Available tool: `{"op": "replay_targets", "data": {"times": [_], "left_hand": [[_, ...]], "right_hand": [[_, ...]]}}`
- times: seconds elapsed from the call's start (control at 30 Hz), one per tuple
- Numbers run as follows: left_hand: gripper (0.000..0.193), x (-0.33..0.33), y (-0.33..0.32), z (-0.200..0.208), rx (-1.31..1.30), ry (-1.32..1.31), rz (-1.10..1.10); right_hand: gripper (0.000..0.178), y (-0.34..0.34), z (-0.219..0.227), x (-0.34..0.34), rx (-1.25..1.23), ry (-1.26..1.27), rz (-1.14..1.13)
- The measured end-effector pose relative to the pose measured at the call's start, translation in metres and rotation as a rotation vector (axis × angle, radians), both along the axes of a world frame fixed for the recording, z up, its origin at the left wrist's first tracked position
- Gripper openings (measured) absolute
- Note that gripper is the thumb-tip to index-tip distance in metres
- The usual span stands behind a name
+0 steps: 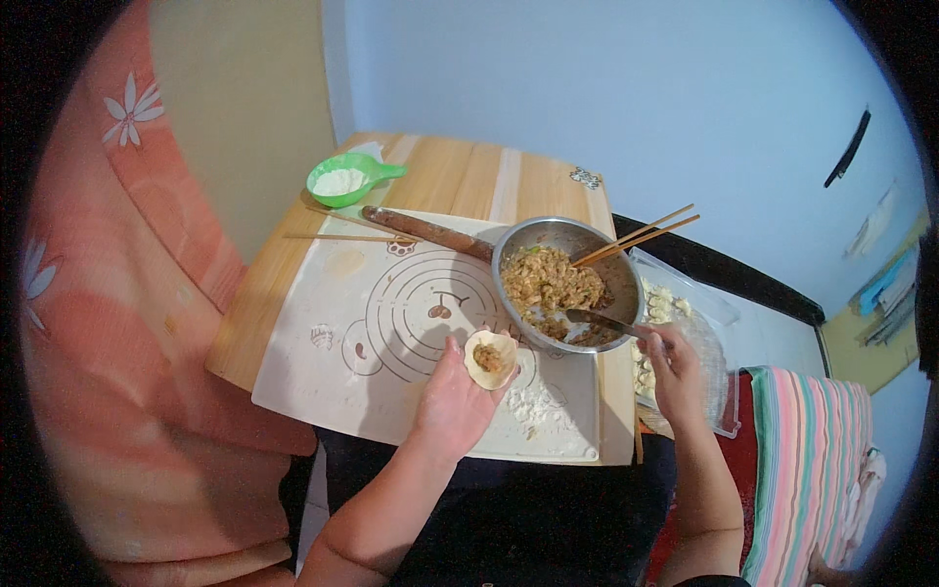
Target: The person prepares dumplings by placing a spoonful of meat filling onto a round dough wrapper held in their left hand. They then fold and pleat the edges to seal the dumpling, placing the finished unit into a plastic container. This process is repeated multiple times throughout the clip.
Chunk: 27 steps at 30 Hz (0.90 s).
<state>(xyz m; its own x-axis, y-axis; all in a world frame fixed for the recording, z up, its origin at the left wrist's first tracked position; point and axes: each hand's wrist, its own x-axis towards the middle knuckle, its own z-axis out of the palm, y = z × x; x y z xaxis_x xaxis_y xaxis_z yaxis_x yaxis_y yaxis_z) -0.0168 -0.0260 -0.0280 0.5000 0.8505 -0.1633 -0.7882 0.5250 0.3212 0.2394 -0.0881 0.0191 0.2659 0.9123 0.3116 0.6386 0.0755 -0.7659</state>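
Note:
In the palm of my left hand [457,396] rests a round dumpling wrapper [476,374], its edge curling up around a small mound of meat filling [490,357]. My right hand [677,377] grips the handle of a metal spoon [608,322]; its flat end reaches over the near side of a steel bowl [506,238]. Inside the bowl is a brownish minced filling [550,279]. A pair of wooden chopsticks [650,235] leans out over the bowl's right rim. The wrapper is held just below and left of the bowl.
A wooden rolling pin [430,233] and a thin stick [337,237] lie on the white pastry mat [323,377]. Loose flour [533,406] dusts its near right part. A green scoop of flour [374,178] sits far left. Right of the table, a clear tray [719,313] holds several dumplings.

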Motion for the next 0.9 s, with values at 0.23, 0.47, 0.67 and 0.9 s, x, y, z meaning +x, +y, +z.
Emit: {"op": "replay_targets", "data": {"times": [0.23, 0.47, 0.67, 0.9], "left_hand": [[0.053, -0.001, 0.001, -0.003, 0.002, -0.024, -0.003], [0.054, 0.0, 0.002, -0.003, 0.011, -0.001, -0.009], [0.053, 0.002, 0.0, -0.004, 0.001, 0.012, -0.009], [0.052, 0.005, -0.001, -0.011, 0.018, -0.02, -0.043]], "right_hand": [[0.023, 0.023, -0.009, 0.003, -0.081, 0.046, 0.081], [0.033, 0.019, -0.005, 0.006, -0.14, 0.388, 0.087], [0.03, 0.017, -0.016, 0.03, -0.154, 0.802, -0.042], [0.03, 0.013, -0.022, 0.043, -0.179, 1.087, -0.064]]}}
